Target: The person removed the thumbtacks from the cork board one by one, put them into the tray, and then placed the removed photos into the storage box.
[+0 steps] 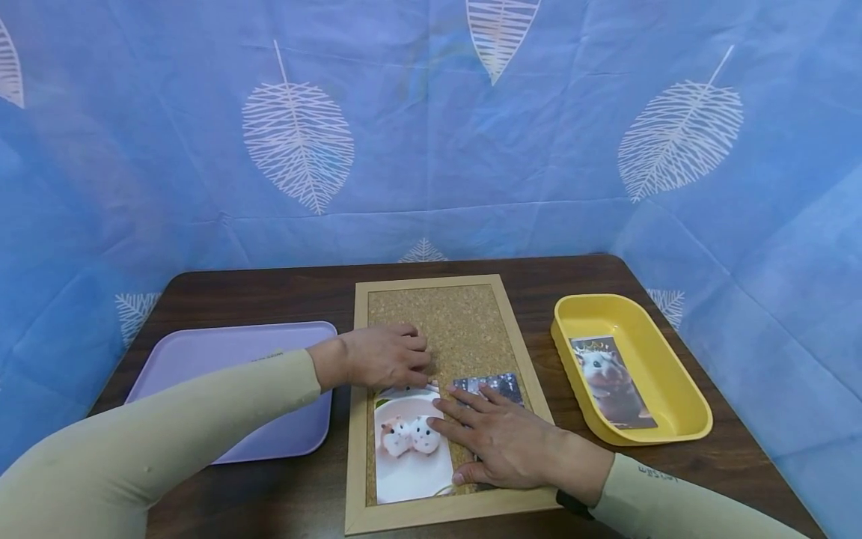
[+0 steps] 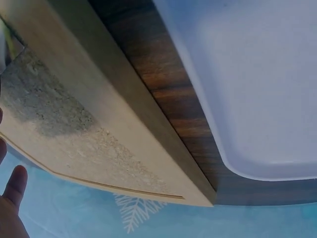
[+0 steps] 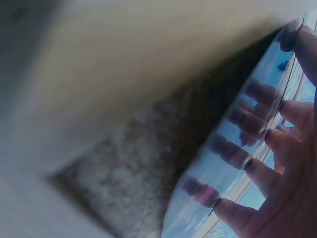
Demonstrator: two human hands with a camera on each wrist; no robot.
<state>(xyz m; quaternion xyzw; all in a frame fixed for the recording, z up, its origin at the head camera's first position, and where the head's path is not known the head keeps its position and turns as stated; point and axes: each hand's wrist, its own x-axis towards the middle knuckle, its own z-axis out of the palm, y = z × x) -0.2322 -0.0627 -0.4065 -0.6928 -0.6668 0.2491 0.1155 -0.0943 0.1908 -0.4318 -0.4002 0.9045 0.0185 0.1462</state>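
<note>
A wood-framed cork board [image 1: 438, 322] lies on the table with two photos on its near half. One, a photo of two small white hamsters [image 1: 411, 468], is at the left. My left hand [image 1: 390, 355] is bent over its top edge, fingers pointing down; what lies under the fingertips is hidden. My right hand [image 1: 501, 438] lies flat with fingers spread, covering much of a dark glossy photo [image 1: 508, 385] and touching the hamster photo's right edge. In the right wrist view, spread fingers [image 3: 280, 173] touch a shiny photo surface [image 3: 228, 148] that reflects them.
A yellow tray [image 1: 673, 389] on the right holds another hamster photo [image 1: 613, 382]. To the left, under my forearm, is a lilac tray [image 1: 236, 344]. The dark wooden table [image 1: 283, 292] ends at a blue leaf-patterned cloth [image 1: 431, 150].
</note>
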